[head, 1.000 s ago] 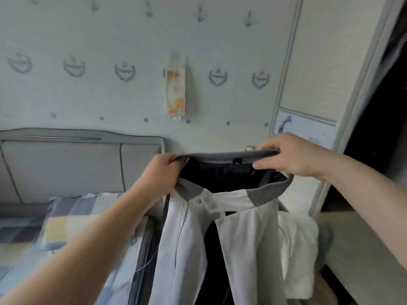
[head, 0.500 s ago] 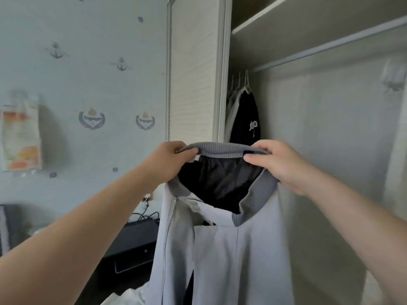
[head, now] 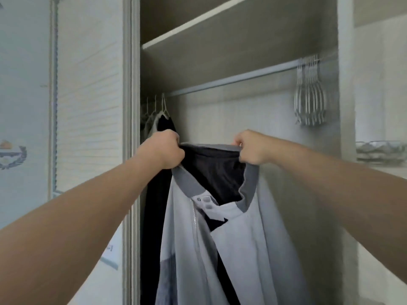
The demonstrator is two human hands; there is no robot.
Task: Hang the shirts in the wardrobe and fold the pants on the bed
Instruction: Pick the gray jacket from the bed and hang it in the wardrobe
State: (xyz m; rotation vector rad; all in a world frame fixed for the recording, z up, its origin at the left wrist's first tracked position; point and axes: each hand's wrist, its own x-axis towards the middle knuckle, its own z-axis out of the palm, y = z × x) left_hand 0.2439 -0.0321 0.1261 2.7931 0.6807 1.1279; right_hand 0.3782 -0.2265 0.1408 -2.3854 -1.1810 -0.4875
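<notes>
Gripping jacket collar [head: 209, 148], rail [head: 231, 79] above

On my left, the pale blue wallpaper [head: 24, 84] carries a blurred wreath-shaped crest print [head: 11, 154], partly cut off by the edge of my view. Just right of it stands a white panel with fine horizontal ribs [head: 88, 102]. Low on that panel sits a white card with a greyish border [head: 110, 252], its marks too small for me to read. High on my right hangs a tight bunch of empty grey hangers [head: 310, 100], pressed side by side. Further right, a shallow wire basket [head: 381, 150] rests on a pale ledge [head: 383, 170], its contents a blur.
</notes>
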